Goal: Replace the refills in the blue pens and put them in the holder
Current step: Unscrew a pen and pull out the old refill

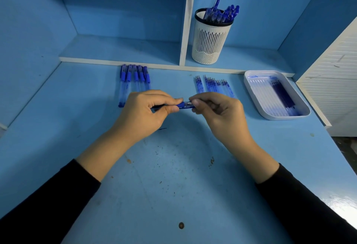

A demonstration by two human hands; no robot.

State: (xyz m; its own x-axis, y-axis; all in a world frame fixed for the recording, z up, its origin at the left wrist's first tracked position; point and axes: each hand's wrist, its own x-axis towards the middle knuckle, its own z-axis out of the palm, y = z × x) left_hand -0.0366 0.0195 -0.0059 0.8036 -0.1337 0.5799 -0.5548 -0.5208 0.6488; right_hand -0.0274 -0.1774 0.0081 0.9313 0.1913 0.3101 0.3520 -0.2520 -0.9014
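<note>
Both hands meet over the middle of the blue table (173, 176) — the left hand (146, 110) grips a blue pen (183, 105) by its barrel; the right hand (218, 111) pinches its other end; a row of pens (135, 77) lies far left, loose refills (214, 85) far right beside a white tray (251, 89); the holder (210, 42) — already stocked with pens — stands on the shelf behind.

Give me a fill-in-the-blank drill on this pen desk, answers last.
The left hand and right hand grip one ____ pen.
The holder with the black rim is ____.
The tray lies on the ____ side of the desk.
Answers: blue; white; right.
</note>
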